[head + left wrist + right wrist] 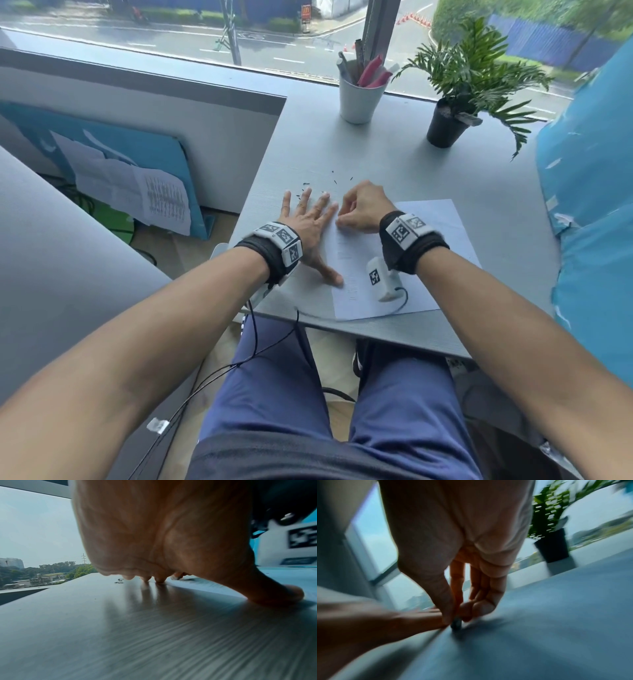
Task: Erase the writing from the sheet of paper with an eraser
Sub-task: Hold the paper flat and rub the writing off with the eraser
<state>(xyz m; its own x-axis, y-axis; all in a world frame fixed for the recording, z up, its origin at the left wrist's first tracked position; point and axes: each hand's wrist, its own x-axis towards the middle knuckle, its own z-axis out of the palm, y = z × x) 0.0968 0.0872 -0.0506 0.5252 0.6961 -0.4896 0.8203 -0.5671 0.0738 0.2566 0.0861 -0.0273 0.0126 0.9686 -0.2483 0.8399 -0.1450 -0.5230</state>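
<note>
A white sheet of paper [424, 260] with faint writing lies near the front edge of the grey desk [376, 150]. My left hand [310, 222] lies flat with fingers spread, on the sheet's left edge and the desk beside it. My right hand [359, 209] hovers at the sheet's top left corner, right beside the left fingers. In the blurred right wrist view its thumb and fingers pinch a small dark eraser [456, 624] whose tip touches the paper [522, 635]. The eraser is hidden in the head view.
Dark eraser crumbs [329, 183] are scattered on the desk beyond the hands. A white cup of pens [359, 96] and a potted plant [452, 116] stand at the back by the window. A partition wall [137, 113] borders the desk's left side.
</note>
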